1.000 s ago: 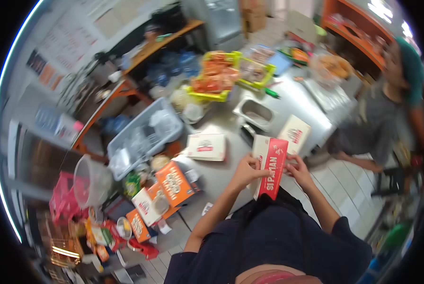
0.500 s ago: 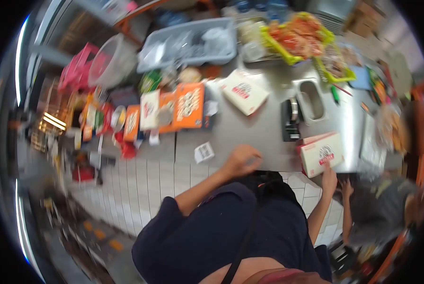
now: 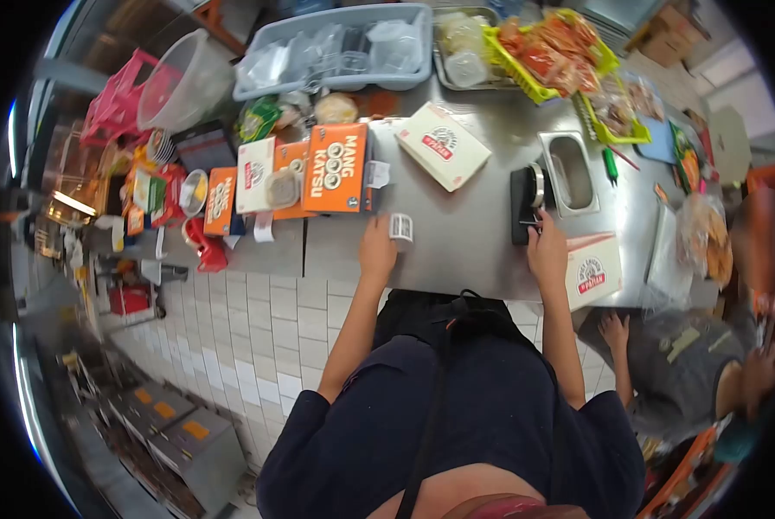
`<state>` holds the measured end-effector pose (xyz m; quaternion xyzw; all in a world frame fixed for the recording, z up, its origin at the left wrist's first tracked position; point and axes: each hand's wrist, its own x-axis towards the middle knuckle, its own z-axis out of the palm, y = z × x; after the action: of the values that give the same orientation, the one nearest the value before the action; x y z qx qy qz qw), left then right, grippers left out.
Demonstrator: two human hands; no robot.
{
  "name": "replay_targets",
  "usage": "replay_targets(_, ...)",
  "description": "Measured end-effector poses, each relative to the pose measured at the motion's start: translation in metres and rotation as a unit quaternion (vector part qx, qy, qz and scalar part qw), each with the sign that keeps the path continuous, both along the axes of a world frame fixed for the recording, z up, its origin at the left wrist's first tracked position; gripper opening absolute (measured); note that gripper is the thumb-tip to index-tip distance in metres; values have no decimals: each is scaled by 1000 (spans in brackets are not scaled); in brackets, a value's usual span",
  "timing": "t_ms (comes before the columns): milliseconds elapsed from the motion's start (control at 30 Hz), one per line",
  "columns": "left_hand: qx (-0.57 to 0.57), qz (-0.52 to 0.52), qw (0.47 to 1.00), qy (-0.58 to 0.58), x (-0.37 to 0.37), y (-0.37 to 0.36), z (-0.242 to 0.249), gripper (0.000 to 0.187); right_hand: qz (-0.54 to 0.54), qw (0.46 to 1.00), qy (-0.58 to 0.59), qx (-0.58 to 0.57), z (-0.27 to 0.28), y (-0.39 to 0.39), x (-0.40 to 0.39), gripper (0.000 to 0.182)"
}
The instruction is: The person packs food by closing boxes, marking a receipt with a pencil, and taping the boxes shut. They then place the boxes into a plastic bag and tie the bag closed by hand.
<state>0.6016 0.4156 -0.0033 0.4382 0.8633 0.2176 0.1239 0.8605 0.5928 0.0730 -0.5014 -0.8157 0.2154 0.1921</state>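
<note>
A small white printed slip [image 3: 401,228] with a square code is pinched in my left hand [image 3: 376,249], just in front of an upright orange box [image 3: 334,169]. My right hand [image 3: 547,249] has its fingers closed at the near end of a black tape dispenser [image 3: 521,206], where the end of the tape seems to be; the tape itself is hard to make out. Close to that hand's right stands a white carton [image 3: 597,268] with a red and black logo. A second white carton [image 3: 444,147] lies tilted farther back.
A blue-grey tub [image 3: 249,82] of clear plastic containers stands at the back. A metal insert pan [image 3: 572,186] sits behind the dispenser, with yellow baskets [image 3: 608,130] beyond. A person [image 3: 682,368] is at the right; several boxes and a tablet line the left.
My left hand has moved left and forward and taken up the slip from the table. My right hand has left the front carton and reached the tape dispenser.
</note>
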Motion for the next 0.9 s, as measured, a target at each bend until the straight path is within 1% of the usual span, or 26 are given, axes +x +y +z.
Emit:
replay_targets(33, 2, 48, 995, 90, 6, 16, 26, 49, -25, 997, -23, -71, 1, 3, -3, 39)
replay_targets(67, 3, 29, 996, 86, 13, 26, 58, 49, -44, 996, -25, -72, 2, 7, -5, 39)
replay_targets(100, 78, -1, 987, 138, 21, 36, 93, 48, -62, 991, -102, -62, 4, 10, -5, 40)
replay_targets(133, 152, -28, 971, 183, 31, 43, 112, 46, -75, 979, -182, -56, 4, 14, -2, 41)
replay_targets(167, 137, -95, 985, 42, 47, 49, 114, 42, -88, 975, -193, -62, -1, 20, 3, 41)
replay_targets(200, 119, -156, 976, -97, 66, 57, 112, 38, -53, 985, -131, -96, -11, 30, 8, 40)
replay_targets(233, 33, -222, 918, -327, 88, 69, 88, 34, -17, 989, -66, -129, -17, 37, 13, 39)
replay_targets(267, -25, -288, 824, -488, 111, 85, 66, 33, -27, 988, -69, -132, -16, 44, 14, 39)
replay_targets(300, -44, -182, 714, -675, 141, 97, 44, 35, 0, 977, -53, -207, -12, 53, 14, 36)
replay_targets(333, -63, -63, 565, -820, 162, 103, 23, 37, 27, 959, -34, -281, -5, 56, 16, 34)
replay_targets(367, -71, -71, 565, -819, 169, 107, 1, 37, 17, 960, -30, -279, 8, 53, 21, 34)
replay_targets(400, -26, -40, 407, -912, 174, 115, -18, 40, 37, 964, -8, -263, 28, 45, 25, 32)
replay_targets(433, 17, -3, 231, -973, 178, 123, -27, 42, 57, 967, 11, -248, 48, 33, 32, 31)
replay_targets(467, 17, 30, 274, -961, 181, 120, -20, 33, 54, 973, -31, -224, 70, 8, 43, 26)
replay_targets(500, 14, 31, 268, -963, 184, 120, -15, 33, 55, 975, -76, -201, 84, -21, 55, 22)
replay_targets(567, 56, 77, 436, -895, 186, 116, -4, 26, 19, 962, -81, -262, 84, -60, 66, 12)
replay_targets(600, 60, 58, 487, -870, 187, 117, 3, 24, 17, 958, -80, -274, 75, -70, 68, 12)
replay_targets(633, 54, 67, 489, -868, 187, 116, -3, 24, -45, 954, -56, -292, 60, -79, 69, 10)
replay_targets(667, 52, 55, 513, -855, 186, 117, -9, 21, -103, 946, -34, -304, 49, -84, 70, 8)
replay_targets(700, 53, 43, 537, -841, 186, 119, -14, 18, -98, 945, -33, -311, 45, -85, 70, 8)
replay_targets(733, 31, 64, 583, -809, 186, 122, -8, 15, -132, 935, -19, -329, 41, -87, 69, 10)
replay_targets(767, 32, 70, 587, -806, 189, 122, -15, 15, -165, 923, -6, -347, 35, -88, 67, 12)
replay_targets(800, 1, 67, 627, -776, 195, 121, -25, 15, -156, 922, -4, -353, 22, -90, 69, 12)
replay_targets(833, -32, 67, 666, -742, 199, 118, -33, 15, -138, 933, -14, -333, 3, -95, 74, 12)
replay_targets(900, -4, 91, 668, -738, 195, 118, -21, 15, -96, 946, -21, -310, -5, -96, 69, 13)
